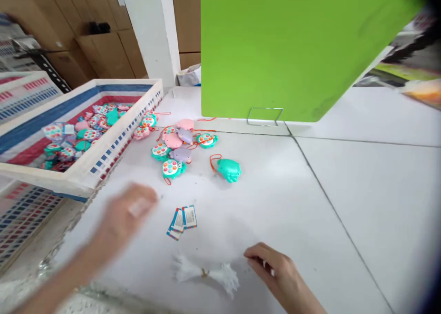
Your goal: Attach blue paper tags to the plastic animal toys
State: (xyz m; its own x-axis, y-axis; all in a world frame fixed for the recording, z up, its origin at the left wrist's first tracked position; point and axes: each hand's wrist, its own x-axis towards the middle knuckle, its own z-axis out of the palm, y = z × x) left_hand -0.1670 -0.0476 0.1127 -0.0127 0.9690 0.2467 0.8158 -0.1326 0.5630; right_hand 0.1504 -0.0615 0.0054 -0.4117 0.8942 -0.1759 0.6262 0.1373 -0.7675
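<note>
My left hand [129, 213] hovers over the white table, smeared by motion, left of a few small blue-edged paper tags [182, 220]. My right hand [274, 268] rests low on the table with fingers curled together, right beside a bundle of white plastic string ties [210, 272]. What, if anything, is pinched in it is not visible. Farther back lies a pile of small toys [179, 146] in teal, pink and purple with orange cords. One teal toy [229, 169] lies apart on the right of the pile.
A white crate [86, 167] lined with striped woven fabric stands at the left and holds more of the same toys. A green panel [292, 47] rises at the table's back. Cardboard boxes [103, 52] stand behind.
</note>
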